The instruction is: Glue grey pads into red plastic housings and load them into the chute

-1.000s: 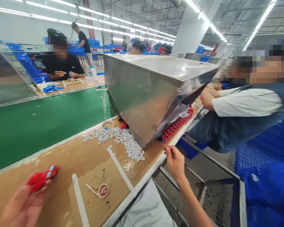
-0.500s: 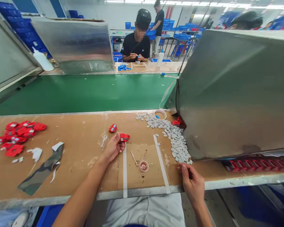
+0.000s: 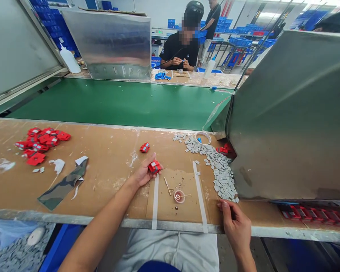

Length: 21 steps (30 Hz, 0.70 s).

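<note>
My left hand (image 3: 144, 173) rests on the brown bench top (image 3: 107, 177) and pinches a small red toy car (image 3: 154, 166) between thumb and fingers. My right hand (image 3: 235, 223) lies at the bench's near edge, fingers curled, fingertips close to the near end of a heap of small grey tiles (image 3: 219, 170); whether it holds one I cannot see. A second red car (image 3: 144, 147) lies just beyond my left hand. A small round cup (image 3: 179, 196) with a stick in it sits between my hands, with another thin stick (image 3: 167, 186) beside it.
A pile of red cars (image 3: 41, 141) lies far left, with a camouflage strip (image 3: 62, 185). A large metal hood (image 3: 291, 117) stands right, a row of red cars (image 3: 308, 213) beneath it. A tape roll (image 3: 203, 137) sits by the green conveyor (image 3: 121, 104). A person (image 3: 179, 49) works opposite.
The view swung left from the metal hood to the bench. My left hand with the red car came down onto the bench; my right hand moved to the edge near the grey tiles.
</note>
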{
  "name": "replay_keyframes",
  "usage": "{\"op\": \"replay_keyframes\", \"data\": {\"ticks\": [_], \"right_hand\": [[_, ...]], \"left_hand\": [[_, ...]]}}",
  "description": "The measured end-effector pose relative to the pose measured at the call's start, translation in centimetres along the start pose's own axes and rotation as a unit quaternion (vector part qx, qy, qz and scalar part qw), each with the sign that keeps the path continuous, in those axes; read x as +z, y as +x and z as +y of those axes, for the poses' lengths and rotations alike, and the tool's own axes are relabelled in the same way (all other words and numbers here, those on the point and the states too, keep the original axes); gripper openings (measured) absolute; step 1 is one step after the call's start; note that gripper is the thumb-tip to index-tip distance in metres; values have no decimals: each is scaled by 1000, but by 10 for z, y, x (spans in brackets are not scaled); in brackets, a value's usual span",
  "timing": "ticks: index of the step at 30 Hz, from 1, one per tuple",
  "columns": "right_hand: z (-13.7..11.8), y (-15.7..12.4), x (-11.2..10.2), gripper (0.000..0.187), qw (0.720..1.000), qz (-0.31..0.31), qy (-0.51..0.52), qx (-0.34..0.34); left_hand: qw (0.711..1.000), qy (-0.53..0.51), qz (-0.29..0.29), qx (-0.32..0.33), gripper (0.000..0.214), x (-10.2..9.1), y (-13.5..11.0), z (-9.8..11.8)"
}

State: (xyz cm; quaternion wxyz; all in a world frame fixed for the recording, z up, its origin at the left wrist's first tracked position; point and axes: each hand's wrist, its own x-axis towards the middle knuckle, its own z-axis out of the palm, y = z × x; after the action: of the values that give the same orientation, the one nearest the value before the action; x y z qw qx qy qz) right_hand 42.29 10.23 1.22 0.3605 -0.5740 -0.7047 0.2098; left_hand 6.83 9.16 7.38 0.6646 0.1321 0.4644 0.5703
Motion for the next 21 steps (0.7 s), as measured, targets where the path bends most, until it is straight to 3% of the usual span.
{"op": "replay_keyframes", "data": {"ticks": [10,12,16,18,21], "right_hand": [[-6,-1,-5,47,998,-45,31,17],[-21,2,-5,42,994,-82,71,13],[-65,17,7,41,961,-221,163,-28],[-84,26,16,40,944,-278,171,-53],[-102,38,23,24,931,-319,145,-100]], "left_hand": [[987,-93,-128,29,55,-6,1,0],[985,-83,-146,36,57,-5,0,-2],[986,-23,-153,58,69,-6,0,-8],[987,23,-143,65,66,-6,2,-11],[983,103,-124,91,65,-7,7,-14]]}}
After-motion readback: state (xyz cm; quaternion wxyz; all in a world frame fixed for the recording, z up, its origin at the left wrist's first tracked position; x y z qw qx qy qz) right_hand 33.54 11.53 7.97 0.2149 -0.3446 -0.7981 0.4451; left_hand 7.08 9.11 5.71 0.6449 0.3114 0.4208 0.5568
